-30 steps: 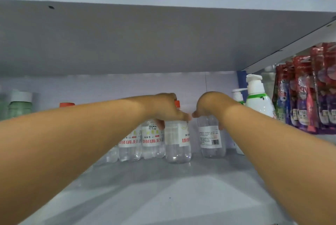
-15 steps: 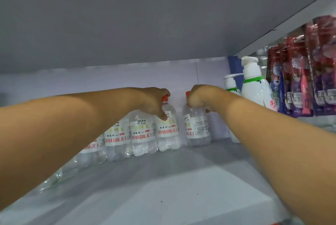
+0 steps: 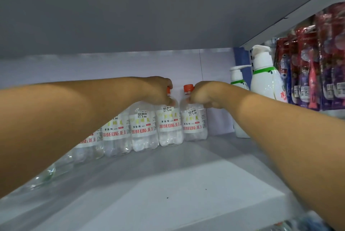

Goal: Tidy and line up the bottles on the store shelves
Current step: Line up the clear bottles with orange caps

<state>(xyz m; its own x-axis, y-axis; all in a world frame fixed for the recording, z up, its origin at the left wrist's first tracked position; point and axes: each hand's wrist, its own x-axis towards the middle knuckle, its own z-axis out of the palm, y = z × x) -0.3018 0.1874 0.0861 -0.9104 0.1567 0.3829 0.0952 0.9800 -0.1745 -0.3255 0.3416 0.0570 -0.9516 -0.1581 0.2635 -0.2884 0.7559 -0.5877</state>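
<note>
The row of bottles [image 3: 143,129] stands at the back of the shelf [image 3: 186,184], labels now facing out. The left hand [image 3: 158,90] grips one bottle's neck; the right hand [image 3: 202,96] has turned the end bottle [image 3: 194,124] label-forward, nearly aligned. The leftmost bottles hide behind the left forearm, and both hands' fingers are obscured.

From my feed the light is soft and cool, dim under the upper shelf [image 3: 168,6], whose shadow falls across the rear of the lower shelf [image 3: 186,202]; its front is brighter. Glare glints on the hanging packets [image 3: 317,66]. My forearms blur near the edges, and wide-angle bending skews the right side.
</note>
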